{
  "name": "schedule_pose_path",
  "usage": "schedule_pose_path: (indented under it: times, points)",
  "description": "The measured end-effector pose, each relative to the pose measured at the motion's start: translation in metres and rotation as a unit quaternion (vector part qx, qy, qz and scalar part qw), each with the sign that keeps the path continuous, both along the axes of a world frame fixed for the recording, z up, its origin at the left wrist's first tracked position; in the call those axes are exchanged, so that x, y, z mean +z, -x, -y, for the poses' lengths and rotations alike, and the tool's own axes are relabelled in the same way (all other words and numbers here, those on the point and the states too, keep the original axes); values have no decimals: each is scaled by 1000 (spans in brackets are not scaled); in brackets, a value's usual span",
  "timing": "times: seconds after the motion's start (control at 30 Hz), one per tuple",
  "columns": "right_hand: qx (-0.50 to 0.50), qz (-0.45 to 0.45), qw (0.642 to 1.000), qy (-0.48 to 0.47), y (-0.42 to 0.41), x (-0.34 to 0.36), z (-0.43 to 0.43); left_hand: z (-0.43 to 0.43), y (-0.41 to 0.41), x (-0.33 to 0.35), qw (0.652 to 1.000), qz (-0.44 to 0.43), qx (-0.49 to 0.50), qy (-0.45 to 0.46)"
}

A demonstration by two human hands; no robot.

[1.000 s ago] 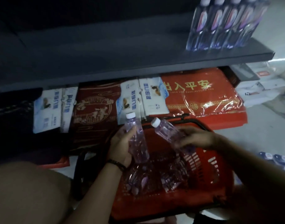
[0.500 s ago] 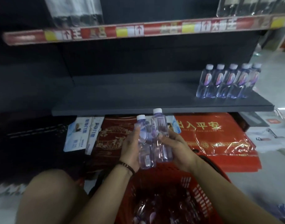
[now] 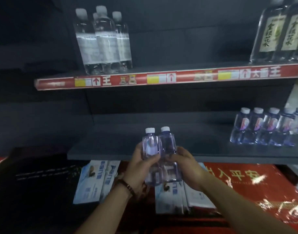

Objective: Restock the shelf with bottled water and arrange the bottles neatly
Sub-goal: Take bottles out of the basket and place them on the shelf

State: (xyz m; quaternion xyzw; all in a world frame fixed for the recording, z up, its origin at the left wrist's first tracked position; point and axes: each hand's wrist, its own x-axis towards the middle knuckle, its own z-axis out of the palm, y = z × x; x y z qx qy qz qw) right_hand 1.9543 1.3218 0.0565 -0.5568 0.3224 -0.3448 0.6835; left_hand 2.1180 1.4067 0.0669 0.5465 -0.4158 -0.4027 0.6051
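I have one small water bottle in my left hand (image 3: 141,163) and another in my right hand (image 3: 187,168), fingers curled shut around the middle of each. I press the left bottle (image 3: 150,147) against the right bottle (image 3: 167,144), upright and caps up, so both can go down together. They hang just before the dark shelf (image 3: 111,149), whose bare stretch lies left of the row of bottles (image 3: 264,129) standing at its right end.

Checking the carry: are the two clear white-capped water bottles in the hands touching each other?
Touching. Head view: left bottle and right bottle press side by side.
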Motion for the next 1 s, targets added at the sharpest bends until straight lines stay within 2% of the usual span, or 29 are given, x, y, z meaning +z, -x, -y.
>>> schedule_pose_path:
  times: [0.17,0.27,0.33,0.57,0.67,0.73,0.83,0.93,1.0]
  points:
    - [-101,-91,985,106,-83,6,57,61,-84,-4,987,126,100,29]
    - [-166,-191,948,194,-130,8,85,101,-126,-17,977,160,134,46]
    - [-189,-228,930,219,-157,2,100,122,-149,-29,972,173,151,55]
    - [-193,-303,896,260,-215,-13,149,173,-181,-42,971,195,139,24]
    - [-153,-383,861,298,-216,-14,159,179,-181,-38,965,217,148,5]
    - [-134,-385,858,311,-202,-14,160,176,-178,-34,963,225,148,-6]
    - [-117,-327,879,327,-165,-5,143,159,-165,-28,948,261,184,-13]
    - [-121,-294,875,364,-112,3,107,118,-131,-24,918,275,279,62]
    - [-115,-276,870,391,-66,-1,70,79,-91,-24,913,264,292,108]
